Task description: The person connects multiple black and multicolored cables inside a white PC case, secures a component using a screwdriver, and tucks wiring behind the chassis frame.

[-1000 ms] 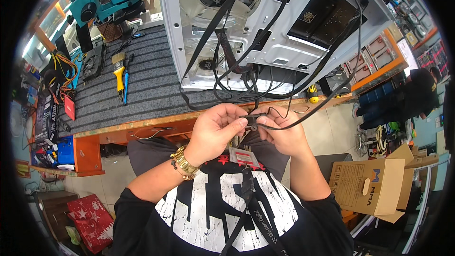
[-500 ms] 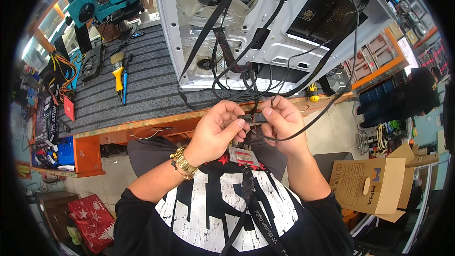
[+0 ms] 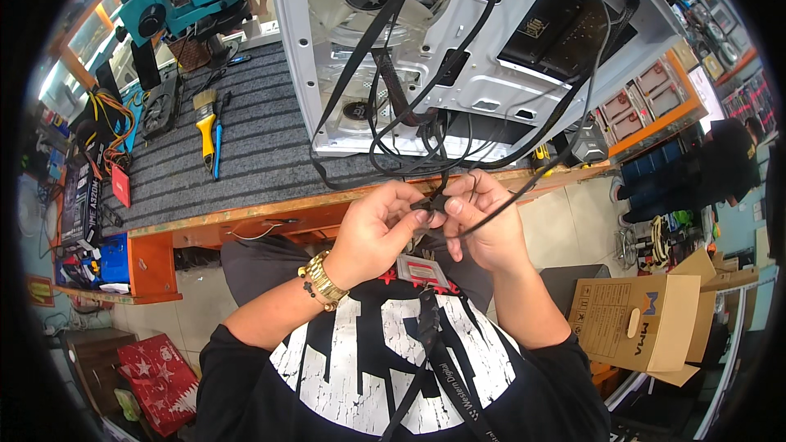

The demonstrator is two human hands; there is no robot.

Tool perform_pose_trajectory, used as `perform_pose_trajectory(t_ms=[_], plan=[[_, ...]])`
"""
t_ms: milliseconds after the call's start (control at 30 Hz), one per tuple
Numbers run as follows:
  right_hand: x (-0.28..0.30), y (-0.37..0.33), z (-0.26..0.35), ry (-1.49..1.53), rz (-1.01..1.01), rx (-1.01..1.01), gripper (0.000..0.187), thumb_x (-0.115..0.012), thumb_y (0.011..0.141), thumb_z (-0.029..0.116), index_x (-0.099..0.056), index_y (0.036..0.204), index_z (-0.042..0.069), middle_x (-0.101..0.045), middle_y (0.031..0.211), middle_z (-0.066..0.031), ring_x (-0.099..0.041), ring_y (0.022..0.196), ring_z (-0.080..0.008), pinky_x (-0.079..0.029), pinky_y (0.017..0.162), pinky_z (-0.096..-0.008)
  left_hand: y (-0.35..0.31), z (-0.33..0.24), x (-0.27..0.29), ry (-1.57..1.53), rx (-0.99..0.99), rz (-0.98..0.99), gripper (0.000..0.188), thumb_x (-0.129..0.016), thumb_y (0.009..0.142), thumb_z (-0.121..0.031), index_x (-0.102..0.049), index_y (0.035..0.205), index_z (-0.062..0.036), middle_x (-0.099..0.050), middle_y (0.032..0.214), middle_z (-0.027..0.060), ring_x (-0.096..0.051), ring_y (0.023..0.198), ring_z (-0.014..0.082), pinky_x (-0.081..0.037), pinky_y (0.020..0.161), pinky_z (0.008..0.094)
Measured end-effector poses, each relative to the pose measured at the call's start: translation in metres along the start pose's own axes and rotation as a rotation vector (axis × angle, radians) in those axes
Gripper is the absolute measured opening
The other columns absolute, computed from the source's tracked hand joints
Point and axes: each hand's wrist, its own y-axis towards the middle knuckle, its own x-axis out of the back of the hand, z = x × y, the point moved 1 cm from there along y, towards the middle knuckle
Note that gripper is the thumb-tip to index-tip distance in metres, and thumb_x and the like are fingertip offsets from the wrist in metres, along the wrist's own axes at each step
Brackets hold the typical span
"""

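Observation:
Just below the bench's front edge, my left hand (image 3: 381,223) pinches a small black cable connector (image 3: 423,205) between thumb and fingertips. Close beside it, my right hand (image 3: 490,223) grips another black cable connector (image 3: 440,203), its fingers partly hiding it. The two connectors touch or nearly touch; whether they are joined I cannot tell. A black cable (image 3: 514,199) loops up from my right hand. Behind both hands stands a white computer case (image 3: 483,102) with its side open, and black cables (image 3: 409,165) hang out of it over the bench edge.
A paintbrush (image 3: 205,127) and a blue-handled tool (image 3: 217,147) lie on the grey ribbed mat (image 3: 254,127). A graphics card (image 3: 160,106) rests further left. A yellow-black screwdriver (image 3: 541,159) sits by the case. An open cardboard box (image 3: 602,323) stands at right; another person (image 3: 720,160) is beyond.
My hands have come slightly closer together, bringing the two connectors nearer. The cable looping from my right hand has swung left and lower.

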Motion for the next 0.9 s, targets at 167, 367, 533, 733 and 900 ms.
perform_pose_trajectory(t_ms=[167, 367, 533, 733, 900], plan=[[0.005, 0.003, -0.005, -0.219, -0.139, 0.042, 0.021, -0.072, 0.105, 0.021, -0.057, 0.104, 0.004, -0.067, 0.077, -0.0083, -0.061, 0.051, -0.0119, -0.046, 0.04, -0.0251, 0.001, 0.01, -0.005, -0.1, -0.014, -0.008, 0.015, -0.067, 0.105, -0.006, -0.062, 0.116, 0.0038, -0.077, 0.095, 0.0064, -0.07, 0.08, 0.0072, -0.055, 0.07, 0.024], [-0.008, 0.006, -0.012, -0.145, -0.222, 0.131, 0.026, -0.072, 0.106, 0.027, -0.058, 0.096, 0.007, -0.058, 0.07, -0.0002, -0.054, 0.05, -0.0066, -0.036, 0.041, -0.0204, 0.002, 0.014, -0.005, -0.029, -0.021, -0.009, 0.017, -0.069, 0.105, -0.009, -0.063, 0.113, 0.0036, -0.077, 0.09, 0.0057, -0.07, 0.078, 0.0071, -0.053, 0.068, 0.0239], [-0.009, 0.005, -0.014, -0.049, -0.189, 0.13, 0.018, -0.066, 0.109, 0.014, -0.057, 0.099, 0.002, -0.066, 0.081, -0.0068, -0.059, 0.06, -0.0099, -0.05, 0.056, -0.0272, 0.002, 0.017, -0.003, -0.012, -0.029, -0.01, 0.017, -0.07, 0.105, -0.01, -0.062, 0.111, 0.0036, -0.077, 0.089, 0.0062, -0.069, 0.076, 0.0065, -0.053, 0.066, 0.0239], [-0.014, 0.006, -0.019, -0.026, -0.277, 0.176, 0.022, -0.068, 0.108, 0.018, -0.056, 0.095, 0.005, -0.063, 0.077, -0.0029, -0.056, 0.058, -0.0088, -0.045, 0.053, -0.0249, 0.002, 0.005, -0.012, -0.056, -0.009, -0.042, 0.016, -0.069, 0.106, -0.01, -0.061, 0.109, 0.0029, -0.077, 0.088, 0.0085, -0.071, 0.076, 0.009, -0.056, 0.068, 0.0248], [-0.015, 0.007, -0.025, -0.16, -0.366, 0.248, 0.027, -0.07, 0.107, 0.021, -0.054, 0.09, 0.009, -0.059, 0.072, 0.0009, -0.052, 0.056, -0.006, -0.038, 0.049, -0.0223, 0.002, 0.003, -0.015, -0.103, 0.035, -0.03, 0.015, -0.067, 0.107, -0.011, -0.06, 0.106, 0.0022, -0.076, 0.087, 0.0091, -0.074, 0.078, 0.0111, -0.059, 0.069, 0.026]])
